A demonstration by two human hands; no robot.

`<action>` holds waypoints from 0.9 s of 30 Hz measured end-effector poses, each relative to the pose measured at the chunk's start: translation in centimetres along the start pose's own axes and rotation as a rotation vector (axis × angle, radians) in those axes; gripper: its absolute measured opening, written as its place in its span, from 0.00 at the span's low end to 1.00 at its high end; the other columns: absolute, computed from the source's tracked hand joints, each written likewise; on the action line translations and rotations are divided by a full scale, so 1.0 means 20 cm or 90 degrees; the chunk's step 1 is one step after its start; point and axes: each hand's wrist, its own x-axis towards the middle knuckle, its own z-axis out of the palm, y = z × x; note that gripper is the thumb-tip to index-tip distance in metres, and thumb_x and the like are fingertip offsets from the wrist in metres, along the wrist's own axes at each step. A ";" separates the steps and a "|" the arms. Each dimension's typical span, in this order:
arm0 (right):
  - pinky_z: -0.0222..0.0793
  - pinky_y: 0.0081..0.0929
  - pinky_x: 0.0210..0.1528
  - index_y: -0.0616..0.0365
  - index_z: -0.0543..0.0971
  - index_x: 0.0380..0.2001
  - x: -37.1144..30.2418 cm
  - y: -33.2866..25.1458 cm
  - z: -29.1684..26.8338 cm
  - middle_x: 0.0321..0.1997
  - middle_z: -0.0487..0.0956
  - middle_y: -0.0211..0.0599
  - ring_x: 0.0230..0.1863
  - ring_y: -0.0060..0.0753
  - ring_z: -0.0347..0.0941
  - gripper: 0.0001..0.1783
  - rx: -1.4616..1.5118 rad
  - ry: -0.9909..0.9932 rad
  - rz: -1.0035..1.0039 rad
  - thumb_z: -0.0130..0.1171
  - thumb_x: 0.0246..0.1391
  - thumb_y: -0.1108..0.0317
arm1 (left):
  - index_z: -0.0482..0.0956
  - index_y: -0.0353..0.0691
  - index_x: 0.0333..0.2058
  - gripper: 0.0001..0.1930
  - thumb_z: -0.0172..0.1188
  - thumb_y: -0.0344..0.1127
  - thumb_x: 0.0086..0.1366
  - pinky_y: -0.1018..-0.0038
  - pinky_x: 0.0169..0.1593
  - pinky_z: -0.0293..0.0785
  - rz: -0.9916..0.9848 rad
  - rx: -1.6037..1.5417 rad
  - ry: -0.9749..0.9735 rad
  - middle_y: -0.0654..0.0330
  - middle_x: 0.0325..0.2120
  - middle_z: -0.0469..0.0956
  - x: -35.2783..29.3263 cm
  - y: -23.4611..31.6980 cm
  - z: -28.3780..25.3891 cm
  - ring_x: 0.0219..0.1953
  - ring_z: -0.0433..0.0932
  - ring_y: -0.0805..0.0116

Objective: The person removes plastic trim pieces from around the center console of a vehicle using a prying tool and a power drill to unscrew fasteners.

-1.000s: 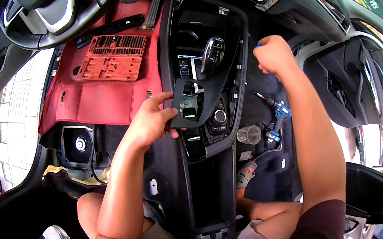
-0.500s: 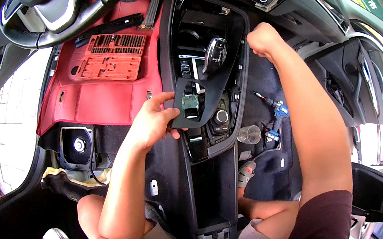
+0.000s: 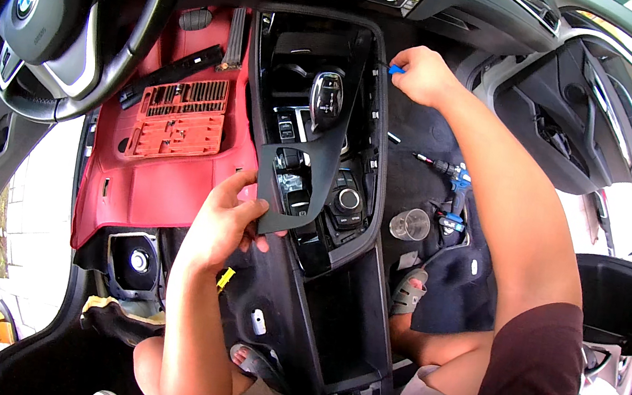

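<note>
A dark grey console trim panel (image 3: 322, 168) with cutouts lies loose and slanted over the centre console (image 3: 385, 199). My left hand (image 3: 220, 220) pinches its near left corner between thumb and fingers. Beyond the panel stands the glossy black gear selector (image 3: 326, 102). Along the console's far right edge, my right hand (image 3: 423, 77) is closed on a small blue tool (image 3: 396, 70). Most of that tool is hidden in the fingers; a thin dark end seems to point toward the console edge. A round control knob (image 3: 348, 200) shows right of the panel.
An orange bit case (image 3: 175, 137) lies open on the red floor mat (image 3: 147, 194), below the steering wheel (image 3: 128, 66). To the right of the console are a blue cordless drill (image 3: 455, 193) and a clear cup (image 3: 411, 225). A yellow piece (image 3: 225, 278) lies near my left wrist.
The view has shifted, so the console sits lower and further left. Blue now shows in my right hand at the console's right edge. My left hand keeps its hold on the panel.
</note>
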 end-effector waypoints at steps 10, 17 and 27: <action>0.69 0.31 0.22 0.70 0.86 0.44 -0.12 -0.18 0.00 0.27 0.83 0.41 0.24 0.27 0.77 0.15 0.213 -0.121 0.261 0.58 0.60 0.71 | 0.68 0.27 0.70 0.29 0.57 0.29 0.73 0.82 0.19 0.66 -0.007 0.004 -0.029 0.50 0.29 0.90 -0.09 0.04 -0.09 0.18 0.82 0.72; 0.66 0.21 0.21 0.68 0.77 0.62 -0.75 -0.22 -0.24 0.42 0.83 0.39 0.26 0.21 0.74 0.22 0.620 -0.099 0.339 0.61 0.68 0.71 | 0.64 0.20 0.71 0.34 0.60 0.29 0.69 0.81 0.17 0.68 -0.015 -0.066 -0.067 0.44 0.29 0.89 -0.32 0.18 -0.26 0.16 0.83 0.66; 0.70 0.22 0.29 0.63 0.76 0.61 -1.65 -0.16 -0.47 0.38 0.74 0.31 0.30 0.23 0.76 0.20 0.842 -0.022 0.377 0.61 0.67 0.77 | 0.68 0.19 0.70 0.31 0.63 0.23 0.69 0.80 0.23 0.75 0.073 0.075 -0.081 0.54 0.28 0.89 -0.68 0.35 -0.31 0.23 0.88 0.66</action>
